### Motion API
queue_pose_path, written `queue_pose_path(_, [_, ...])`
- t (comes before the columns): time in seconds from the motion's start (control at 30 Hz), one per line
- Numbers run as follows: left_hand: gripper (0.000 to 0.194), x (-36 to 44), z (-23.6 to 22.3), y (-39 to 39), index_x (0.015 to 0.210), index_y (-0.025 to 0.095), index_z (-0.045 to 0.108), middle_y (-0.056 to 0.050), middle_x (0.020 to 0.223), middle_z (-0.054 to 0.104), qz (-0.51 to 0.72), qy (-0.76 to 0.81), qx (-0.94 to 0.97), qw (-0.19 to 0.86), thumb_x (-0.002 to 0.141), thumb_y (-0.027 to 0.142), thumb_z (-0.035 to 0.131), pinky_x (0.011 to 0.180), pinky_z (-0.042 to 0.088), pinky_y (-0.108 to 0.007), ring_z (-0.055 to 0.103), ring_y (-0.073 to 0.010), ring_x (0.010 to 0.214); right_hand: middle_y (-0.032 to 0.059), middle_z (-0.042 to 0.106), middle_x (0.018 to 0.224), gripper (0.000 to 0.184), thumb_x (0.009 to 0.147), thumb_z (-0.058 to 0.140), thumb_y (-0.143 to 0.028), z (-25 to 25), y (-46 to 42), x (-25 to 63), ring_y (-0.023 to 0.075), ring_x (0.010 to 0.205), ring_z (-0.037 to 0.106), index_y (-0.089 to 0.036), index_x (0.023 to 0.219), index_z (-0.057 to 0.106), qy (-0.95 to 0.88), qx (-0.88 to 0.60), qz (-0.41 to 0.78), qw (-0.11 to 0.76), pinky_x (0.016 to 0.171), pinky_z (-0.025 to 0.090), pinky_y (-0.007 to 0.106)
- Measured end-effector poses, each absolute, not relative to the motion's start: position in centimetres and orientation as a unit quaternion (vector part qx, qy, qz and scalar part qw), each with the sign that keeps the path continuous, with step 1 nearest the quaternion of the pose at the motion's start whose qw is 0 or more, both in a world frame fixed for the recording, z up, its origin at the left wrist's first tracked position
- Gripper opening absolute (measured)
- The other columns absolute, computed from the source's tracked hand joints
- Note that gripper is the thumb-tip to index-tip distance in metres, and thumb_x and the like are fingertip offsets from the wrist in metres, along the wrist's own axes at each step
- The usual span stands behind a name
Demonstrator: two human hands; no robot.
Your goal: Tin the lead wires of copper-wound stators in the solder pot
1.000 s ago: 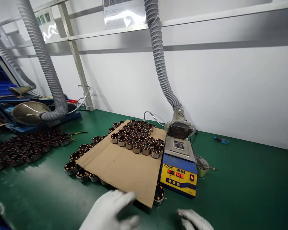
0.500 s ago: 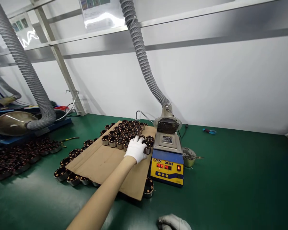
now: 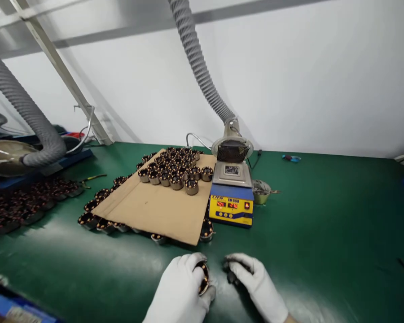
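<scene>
My left hand (image 3: 185,287), in a white glove, is closed around a motor stator (image 3: 204,278), a metal ring with copper windings inside. It is low over the bench at the bottom middle, with the stator tipped so its opening faces right. Just to the right, apart from it, my right hand (image 3: 252,278) is also gloved, with blackened fingertips curled together. Something dark shows at those fingertips, but I cannot make out whether it is a held thing or glove dirt. More stators (image 3: 177,179) stand in rows on a cardboard sheet (image 3: 161,208) beyond my hands.
A yellow-and-blue solder pot (image 3: 231,208) with a lit display stands right of the cardboard, under an extraction hose (image 3: 202,67). Beside it sits a small metal cup (image 3: 261,193). Blue-handled cutters (image 3: 291,158) lie farther back. More stators lie under the cardboard and at left.
My left hand has drawn back from the stators on the cardboard toward me, bringing one stator. My right hand has come further into view. The camera looks lower.
</scene>
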State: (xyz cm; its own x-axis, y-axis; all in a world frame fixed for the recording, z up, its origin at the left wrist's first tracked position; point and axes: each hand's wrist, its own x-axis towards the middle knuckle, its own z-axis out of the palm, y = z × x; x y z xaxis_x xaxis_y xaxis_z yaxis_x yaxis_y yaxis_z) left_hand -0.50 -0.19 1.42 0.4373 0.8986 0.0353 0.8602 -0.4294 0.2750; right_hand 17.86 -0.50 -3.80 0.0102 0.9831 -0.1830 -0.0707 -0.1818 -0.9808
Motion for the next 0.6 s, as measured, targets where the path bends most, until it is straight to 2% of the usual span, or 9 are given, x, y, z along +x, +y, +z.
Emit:
queue_pose_path(0.07, [0.017,0.1,-0.2,-1.5,0.080,0.020,0.066,-0.009,0.100,0.067,0.071,0.549,0.825,0.112,0.069,0.034,0.067,0.074,0.054,-0.043,0.063,-0.0289,0.084,0.0067,0.067,0.073,0.040,0.066,0.071,-0.045,-3.3,-0.7,18.1,0.0139,0.057,0.054,-0.013,0.089,0.069,-0.364,-0.526,0.587,0.497,0.056,0.043,0.027])
queue_pose_path(0.13, [0.034,0.6,-1.7,-2.4,0.081,0.019,0.065,-0.011,0.098,0.066,0.090,0.554,0.820,0.110,0.059,0.043,0.075,0.068,0.055,-0.045,0.063,-0.0306,0.079,0.0087,0.067,0.088,0.054,0.062,0.075,-0.045,-2.9,-1.4,18.2,0.0147,0.063,0.057,-0.014,0.105,0.065,-0.309,-0.525,0.620,0.495,0.059,0.045,0.028])
queue_pose_path(0.2, [0.046,0.7,-2.9,-3.1,0.088,0.019,0.064,-0.015,0.102,0.065,0.148,0.528,0.831,0.092,0.051,0.041,0.080,0.069,0.056,-0.046,0.064,-0.0328,0.083,0.0096,0.065,0.099,0.064,0.062,0.076,-0.044,-2.6,-2.3,17.9,0.0168,0.074,0.060,-0.017,0.116,0.059,-0.287,-0.524,0.655,0.463,0.066,0.047,0.029])
queue_pose_path(0.23, [0.045,0.7,-3.4,-3.3,0.091,0.018,0.064,-0.016,0.104,0.064,0.178,0.514,0.835,0.082,0.053,0.037,0.079,0.071,0.057,-0.045,0.064,-0.0325,0.086,0.0093,0.065,0.101,0.065,0.061,0.077,-0.044,-2.5,-2.7,17.5,0.0182,0.080,0.060,-0.017,0.117,0.059,-0.288,-0.520,0.670,0.445,0.071,0.047,0.030])
queue_pose_path(0.33, [0.030,0.4,-4.3,-3.7,0.098,0.021,0.061,-0.014,0.112,0.063,0.215,0.487,0.840,0.107,0.070,0.026,0.070,0.077,0.057,-0.038,0.064,-0.0267,0.093,0.0063,0.067,0.094,0.050,0.061,0.076,-0.044,-2.3,-3.4,16.3,0.0206,0.091,0.059,-0.019,0.102,0.064,-0.306,-0.512,0.676,0.433,0.084,0.044,0.033])
queue_pose_path(0.4, [0.031,0.1,-4.2,-3.8,0.103,0.023,0.060,-0.012,0.115,0.062,0.205,0.477,0.841,0.150,0.073,0.022,0.067,0.079,0.056,-0.037,0.064,-0.0252,0.093,0.0040,0.066,0.082,0.035,0.062,0.075,-0.043,-2.3,-3.3,15.7,0.0194,0.083,0.059,-0.018,0.084,0.065,-0.337,-0.524,0.651,0.434,0.080,0.045,0.032])
queue_pose_path(0.47, [0.033,-0.1,-3.7,-3.8,0.102,0.026,0.061,-0.011,0.119,0.059,0.208,0.465,0.839,0.193,0.070,0.018,0.068,0.081,0.054,-0.038,0.062,-0.0258,0.096,0.0011,0.062,0.070,0.024,0.063,0.072,-0.038,-2.3,-3.0,15.5,0.0158,0.068,0.056,-0.018,0.070,0.061,-0.384,-0.539,0.620,0.422,0.068,0.045,0.028])
queue_pose_path(0.53, [0.030,-0.3,-2.9,-3.9,0.093,0.028,0.064,-0.007,0.119,0.059,0.229,0.452,0.812,0.289,0.066,0.015,0.067,0.084,0.051,-0.038,0.060,-0.0255,0.098,-0.0011,0.058,0.062,0.018,0.065,0.070,-0.031,-2.0,-2.9,15.6,0.0132,0.060,0.052,-0.018,0.061,0.058,-0.441,-0.536,0.586,0.418,0.059,0.043,0.025])
queue_pose_path(0.6, [0.022,-0.5,-2.1,-4.3,0.084,0.027,0.066,-0.005,0.110,0.062,0.248,0.438,0.736,0.452,0.065,0.017,0.066,0.085,0.049,-0.037,0.059,-0.0246,0.096,-0.0012,0.057,0.059,0.015,0.067,0.068,-0.026,-1.5,-3.0,15.7,0.0126,0.057,0.052,-0.019,0.058,0.058,-0.510,-0.498,0.546,0.440,0.056,0.042,0.025])
